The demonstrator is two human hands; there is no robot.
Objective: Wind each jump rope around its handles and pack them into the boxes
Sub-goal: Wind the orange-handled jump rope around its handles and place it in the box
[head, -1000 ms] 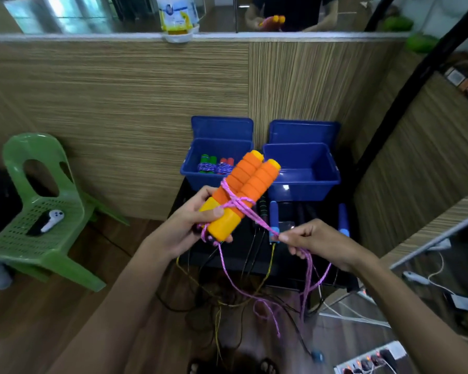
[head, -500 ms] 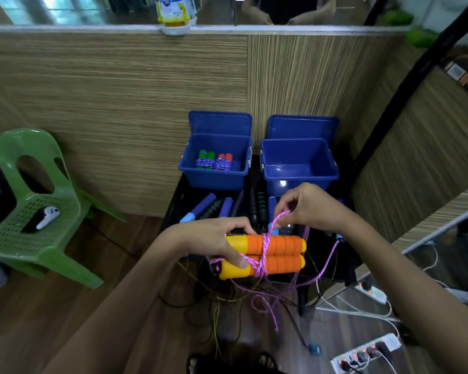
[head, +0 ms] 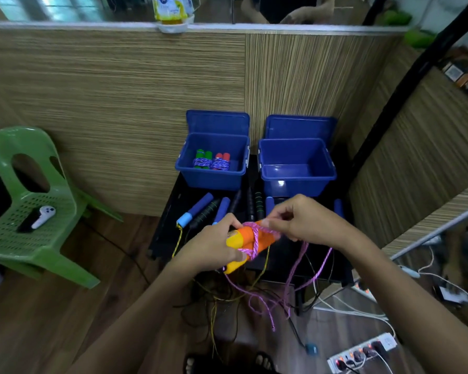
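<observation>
My left hand (head: pixel 214 245) grips the pair of orange handles (head: pixel 250 238), fingers curled over the top and thumb pressed against the near side. This clamps both handles side by side, so that they form one core for winding. The thumb also pins a crossing of the pink rope (head: pixel 254 240) against the foam, which I judge prevents the turns already laid from slipping.

My right hand (head: pixel 305 222) pinches the pink rope just beyond the far end of the handles, fingers curled and closed on the strand. It holds the rope taut above the bundle so the next turn lands tight against the others. Only a few turns are on; most of the rope hangs slack below my grip toward the floor, so winding is at an early stage.

Beyond my grip, on the black table (head: pixel 168 225), the unwound ropes lie with blue handles (head: pixel 197 211) and dark handles (head: pixel 207 214) within reach for the next cycles. Their cords trail off the near edge.

Farther out stand two blue boxes with lids raised. The left box (head: pixel 211 179) holds two wound bundles, one green-handled and one red-handled. The right box (head: pixel 297 182) shows nothing inside. Open lids allow packing without a spare hand.

To the left of my grip, a green chair (head: pixel 30 238) carries a white controller (head: pixel 42 217).

Writing: a container on the ledge above bears a label, but it is too blurred to read.
</observation>
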